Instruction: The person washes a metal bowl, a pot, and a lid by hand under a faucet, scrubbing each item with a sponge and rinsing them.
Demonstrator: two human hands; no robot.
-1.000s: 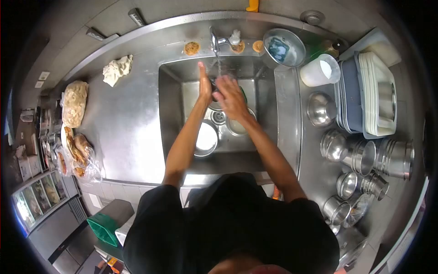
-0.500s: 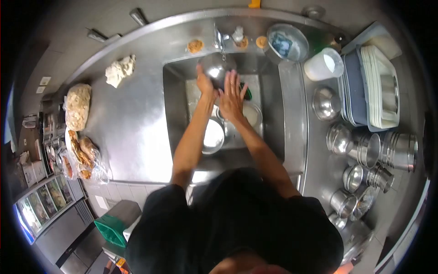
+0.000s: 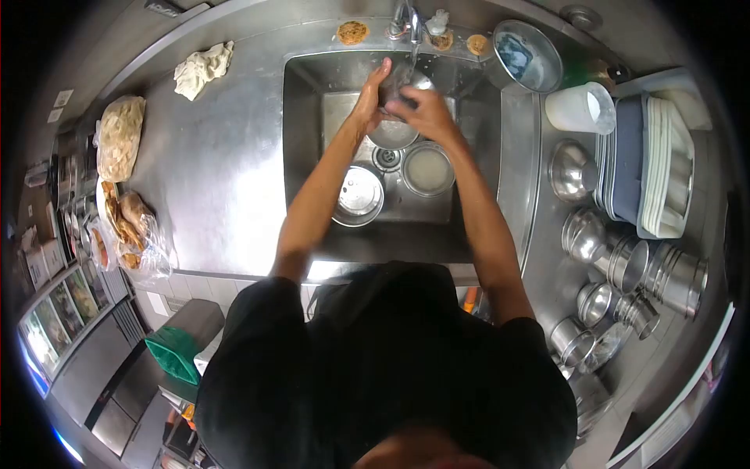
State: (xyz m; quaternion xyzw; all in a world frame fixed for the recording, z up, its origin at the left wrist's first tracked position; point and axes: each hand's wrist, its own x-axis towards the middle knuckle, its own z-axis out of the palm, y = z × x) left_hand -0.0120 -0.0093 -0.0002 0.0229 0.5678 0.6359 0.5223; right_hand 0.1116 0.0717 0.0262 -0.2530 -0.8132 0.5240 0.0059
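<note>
At the far side of the sink [image 3: 391, 242], my left hand [image 3: 369, 100] grips the left edge of a metal bowl [image 3: 423, 81], thumb pointing up. Water from the faucet [image 3: 415, 33] runs into the bowl. My right hand [image 3: 430, 116] reaches over the bowl from the right, its bent fingers smeared by motion. Right below the hands sits a round metal pan [image 3: 393, 137]. Farther down lie a shiny round pan [image 3: 360, 192] at left and a pan of cloudy liquid [image 3: 428, 170] at right, with the drain [image 3: 387, 158] between.
A crumpled white cloth [image 3: 203, 70] and bagged food [image 3: 120, 139] lie on the left counter. Behind the sink's right corner stands a large metal bowl [image 3: 527, 56]. A white container [image 3: 580, 108], stacked trays [image 3: 656, 168] and several metal pots [image 3: 678, 277] line the right side.
My right hand has gone from flat against the bowl to bent fingers over it. The bowl has turned, and water now splashes in it. The view has shifted, showing the sink pans more fully.
</note>
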